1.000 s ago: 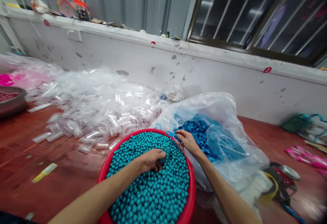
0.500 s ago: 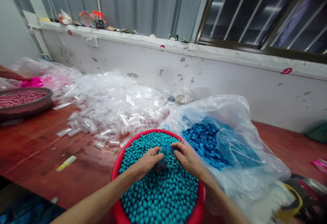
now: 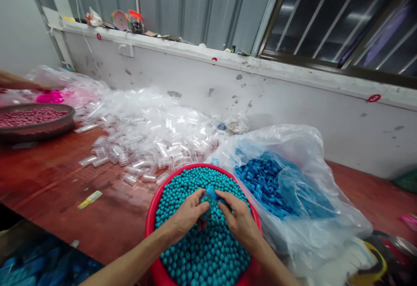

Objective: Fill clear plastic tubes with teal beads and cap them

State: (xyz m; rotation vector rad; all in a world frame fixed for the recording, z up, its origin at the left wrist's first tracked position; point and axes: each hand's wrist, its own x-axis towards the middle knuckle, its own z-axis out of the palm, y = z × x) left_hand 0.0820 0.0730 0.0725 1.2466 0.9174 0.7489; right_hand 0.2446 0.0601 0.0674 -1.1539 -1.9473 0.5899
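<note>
Left hand [image 3: 189, 215] clamped on tube [image 3: 207, 200], apparently bead-filled; right hand [image 3: 239, 216] pinching blue cap [image 3: 211, 191], seating unclear; clear tubes [image 3: 153, 129] beyond left hand seem unfilled.

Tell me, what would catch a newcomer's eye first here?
Probably the red basin full of teal balls at the bottom centre, where the left hand holds a small clear container and the right hand grips a blue plastic piece at its top. Behind it to the left gleams a big heap of clear plastic tubes, while at the right an open translucent plastic bag holds many bright blue pieces.
</note>
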